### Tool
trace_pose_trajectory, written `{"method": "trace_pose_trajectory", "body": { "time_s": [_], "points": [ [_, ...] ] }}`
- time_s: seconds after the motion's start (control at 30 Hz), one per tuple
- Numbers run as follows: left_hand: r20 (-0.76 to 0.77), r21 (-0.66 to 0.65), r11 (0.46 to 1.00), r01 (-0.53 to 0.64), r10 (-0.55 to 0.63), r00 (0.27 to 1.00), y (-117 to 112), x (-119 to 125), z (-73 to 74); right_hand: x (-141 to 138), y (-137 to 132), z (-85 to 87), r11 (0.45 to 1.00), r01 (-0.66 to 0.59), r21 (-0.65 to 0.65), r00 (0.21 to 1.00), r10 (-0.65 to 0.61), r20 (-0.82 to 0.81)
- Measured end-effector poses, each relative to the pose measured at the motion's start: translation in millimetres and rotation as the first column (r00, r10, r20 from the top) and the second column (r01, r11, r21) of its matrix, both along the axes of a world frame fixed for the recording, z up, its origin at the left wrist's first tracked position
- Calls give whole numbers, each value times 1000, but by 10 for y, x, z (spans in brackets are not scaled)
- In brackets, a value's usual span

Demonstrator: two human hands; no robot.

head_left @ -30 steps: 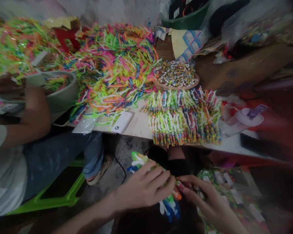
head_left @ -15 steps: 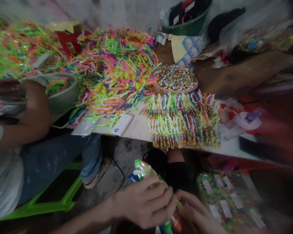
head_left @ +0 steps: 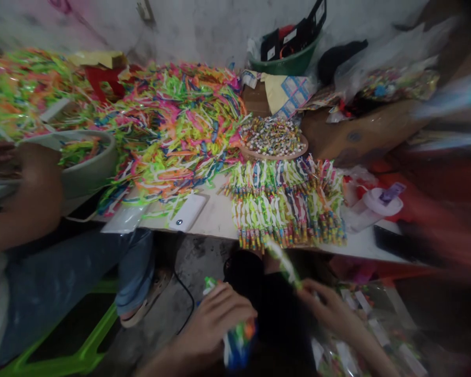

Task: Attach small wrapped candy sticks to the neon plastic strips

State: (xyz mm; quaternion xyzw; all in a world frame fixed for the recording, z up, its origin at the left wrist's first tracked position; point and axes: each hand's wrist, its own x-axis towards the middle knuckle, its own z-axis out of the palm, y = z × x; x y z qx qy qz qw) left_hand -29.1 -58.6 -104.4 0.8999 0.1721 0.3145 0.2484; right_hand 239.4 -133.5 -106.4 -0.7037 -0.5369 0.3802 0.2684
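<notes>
Head view, clock from frame centre: left hand (head_left: pixel 224 309) at 6, fingers wrapped round a coloured bundle (head_left: pixel 239 343). Right hand (head_left: pixel 324 301) between 4 and 5, pinching one green-white strip (head_left: pixel 286 265) by its lower end, tip toward 11. Rows of similar pieces (head_left: pixel 265 212) lie on the table (head_left: pixel 219 215) between 3 and 4.

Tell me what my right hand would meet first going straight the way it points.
Likely the front row of strips on the table; the right hand points that way with a pale strip. Depth is unclear; the table edge could come first.
</notes>
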Motion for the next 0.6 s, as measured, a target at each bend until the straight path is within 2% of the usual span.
{"method": "trace_pose_trajectory", "body": {
  "time_s": [0.03, 0.07, 0.1, 0.13, 0.17, 0.2, 0.23, 0.27, 0.33, 0.43, 0.47, 0.53, 0.6],
  "points": [
    [7, -244, 964, -103, 107, 994, -36, 24, -94, 131, 87, -3, 995, 78, 68, 993, -84, 83],
    [-38, -498, 837, -229, 243, 969, -89, 62, -202, 262, 189, 3, 982, 141, 126, 972, -161, 169],
    [-116, -715, 624, -315, 339, 934, -157, 111, -319, 387, 305, 15, 963, 195, 185, 937, -239, 254],
    [-196, -855, 379, -353, 395, 897, -236, 168, -439, 498, 429, 35, 947, 230, 225, 891, -297, 342],
    [-247, -922, 175, -346, 423, 872, -322, 225, -559, 589, 555, 59, 939, 253, 233, 840, -332, 428],
    [-295, -944, 13, -329, 407, 864, -407, 278, -672, 659, 677, 85, 937, 271, 220, 787, -347, 510],
    [-324, -946, -107, -306, 377, 868, -489, 324, -776, 707, 789, 110, 937, 287, 198, 739, -348, 577],
    [-332, -941, -185, -283, 348, 877, -563, 358, -869, 736, 886, 131, 940, 294, 176, 701, -337, 629],
    [-323, -931, -272, -244, 300, 898, -684, 394, -1022, 760, 1019, 153, 944, 296, 145, 659, -311, 685],
    [-325, -912, -351, -213, 302, 896, -806, 395, -1172, 777, 1067, 123, 926, 341, 163, 657, -359, 664],
    [-330, -908, -364, -207, 316, 890, -834, 394, -1202, 784, 1052, 101, 909, 371, 187, 666, -402, 628],
    [-326, -916, -348, -197, 364, 872, -869, 401, -1222, 786, 988, 56, 883, 409, 230, 713, -467, 523],
    [-330, -924, -324, -202, 413, 849, -860, 421, -1179, 740, 889, 22, 897, 362, 254, 807, -438, 397]
  ]
}}
